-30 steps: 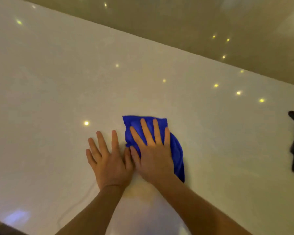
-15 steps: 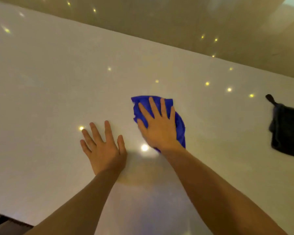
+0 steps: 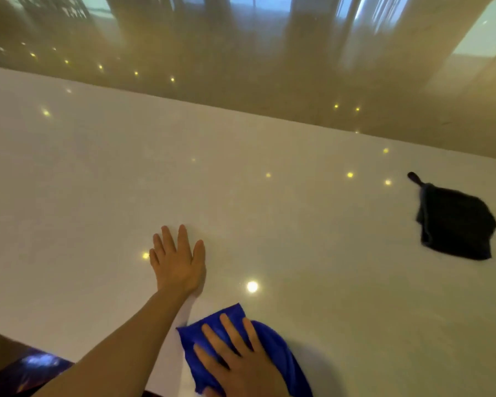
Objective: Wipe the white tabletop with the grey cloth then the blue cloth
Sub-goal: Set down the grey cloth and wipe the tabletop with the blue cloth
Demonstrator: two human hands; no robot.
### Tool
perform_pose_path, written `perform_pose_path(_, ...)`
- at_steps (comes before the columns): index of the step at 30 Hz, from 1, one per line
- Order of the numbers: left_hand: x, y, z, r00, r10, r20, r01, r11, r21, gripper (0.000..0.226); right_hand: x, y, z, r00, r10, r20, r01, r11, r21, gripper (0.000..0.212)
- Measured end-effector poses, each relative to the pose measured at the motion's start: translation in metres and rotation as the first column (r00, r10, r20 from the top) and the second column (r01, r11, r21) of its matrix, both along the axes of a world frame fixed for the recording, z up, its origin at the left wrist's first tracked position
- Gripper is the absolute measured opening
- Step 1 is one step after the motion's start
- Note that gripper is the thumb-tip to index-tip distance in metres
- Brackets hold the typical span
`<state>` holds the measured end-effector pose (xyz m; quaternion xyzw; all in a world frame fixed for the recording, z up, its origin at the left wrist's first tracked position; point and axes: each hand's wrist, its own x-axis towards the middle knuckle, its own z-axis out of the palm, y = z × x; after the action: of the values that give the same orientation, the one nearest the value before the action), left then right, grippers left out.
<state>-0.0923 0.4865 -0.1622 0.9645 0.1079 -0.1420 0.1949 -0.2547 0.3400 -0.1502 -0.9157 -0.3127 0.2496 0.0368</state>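
Observation:
The glossy white tabletop (image 3: 269, 224) fills most of the head view. A bright blue cloth (image 3: 278, 348) lies bunched near the table's front edge. My right hand (image 3: 238, 359) presses flat on top of it, fingers spread. Beyond it and to the left, my left hand (image 3: 178, 262) rests palm down on the bare surface with nothing in it. A dark grey cloth (image 3: 455, 224) lies crumpled on the table at the right, well away from both hands.
The table's far edge (image 3: 241, 110) runs diagonally across the upper view, with a shiny tan floor (image 3: 269, 53) beyond it. The near edge (image 3: 40, 351) shows at the bottom left. Small ceiling lights reflect in the tabletop.
My right hand pushed the blue cloth away across the table, then pulled it back to the near edge. My left hand stayed flat on the surface. The view tilted up.

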Motion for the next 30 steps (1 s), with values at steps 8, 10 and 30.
perform_pose_path(8, -0.123, 0.005, 0.032, 0.945, -0.288, -0.155, 0.293, 0.956, 0.01, 0.082, -0.025, -0.061, 0.037, 0.723, -0.669, -0.171, 0.684, 0.728, 0.047, 0.089)
perform_pose_path(10, -0.138, 0.0, 0.039, 0.904, -0.326, -0.276, 0.34, 0.94, 0.005, 0.063, -0.035, -0.069, 0.03, 0.575, -0.729, -0.371, 0.788, 0.615, 0.011, 0.082)
perform_pose_path(30, -0.082, -0.366, 0.081, 0.755, -0.322, -0.572, -0.304, 0.6, -0.74, 0.043, -0.042, -0.398, 0.068, -0.326, -0.547, -0.771, 0.771, -0.626, 0.117, 0.046)
